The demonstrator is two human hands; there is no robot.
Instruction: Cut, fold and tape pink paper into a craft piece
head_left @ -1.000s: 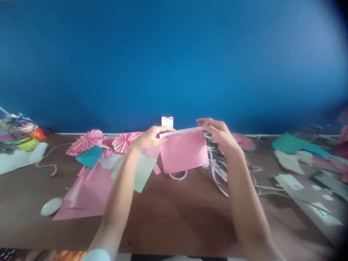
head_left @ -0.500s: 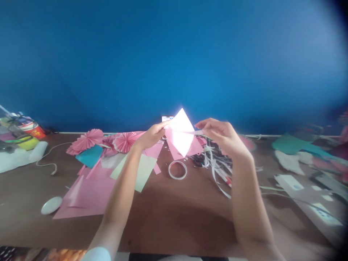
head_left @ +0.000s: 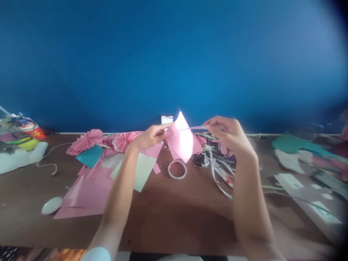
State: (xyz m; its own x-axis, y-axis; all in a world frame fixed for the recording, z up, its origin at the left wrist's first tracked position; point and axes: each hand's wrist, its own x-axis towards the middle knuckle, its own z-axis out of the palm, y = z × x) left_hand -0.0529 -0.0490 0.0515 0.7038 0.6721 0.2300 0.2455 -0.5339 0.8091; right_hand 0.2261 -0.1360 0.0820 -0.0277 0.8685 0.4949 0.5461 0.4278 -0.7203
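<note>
My left hand (head_left: 150, 137) is closed on the left edge of a pink sheet of paper (head_left: 173, 143), held up above the table with a bright glare across it. A thin pale strip (head_left: 198, 127) runs from the paper to my right hand (head_left: 227, 131). Thumb and fingers of that hand pinch the strip's outer end, and the strip is stretched nearly level. Whether its other end is stuck to the paper cannot be made out. Just below the sheet, a roll of tape (head_left: 177, 178) lies flat on the brown table (head_left: 176, 214).
Pink pleated paper rosettes (head_left: 124, 141), a teal paper piece (head_left: 89, 156), a pale green sheet (head_left: 145, 170) and pink sheets (head_left: 89, 188) lie left. Tangled white strips (head_left: 214, 168) lie right, near a power strip (head_left: 324, 213). A phone (head_left: 166, 119) stands against the blue wall.
My right hand has moved slightly right, drawing the strip out further from the paper. The sheet has curled and tilted, its glare narrowing. My left hand stays on its left edge.
</note>
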